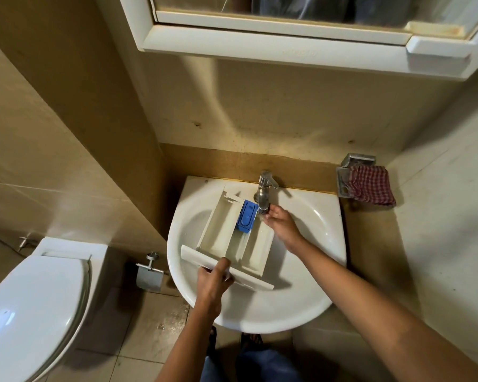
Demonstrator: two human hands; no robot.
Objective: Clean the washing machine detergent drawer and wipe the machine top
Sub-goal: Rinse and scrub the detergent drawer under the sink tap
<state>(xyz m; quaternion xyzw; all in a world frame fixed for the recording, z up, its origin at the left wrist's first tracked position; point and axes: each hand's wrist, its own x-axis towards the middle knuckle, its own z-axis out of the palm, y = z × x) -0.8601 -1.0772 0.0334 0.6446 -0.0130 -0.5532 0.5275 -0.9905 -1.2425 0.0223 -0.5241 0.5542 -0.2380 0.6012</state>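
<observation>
Head view. The detergent drawer (233,238) is held over the white sink (309,299), its front panel toward the person and its rear end under the tap (264,193). The left hand (214,282) is closed on the drawer's front panel, thumb laid over the top edge and fingers wrapped beneath; this grip is narrow and bears the drawer. A blue insert (246,216) is seated in the drawer's middle compartment, well ahead of the left grip and just beside the right. The right hand (280,221) is placed at the tap spout, fingertips touching its outlet; the fingers are loosely curled and nothing is seen held in them. A red checked cloth (370,184) is draped on a wall-mounted holder, to the right of and beyond the right hand.
</observation>
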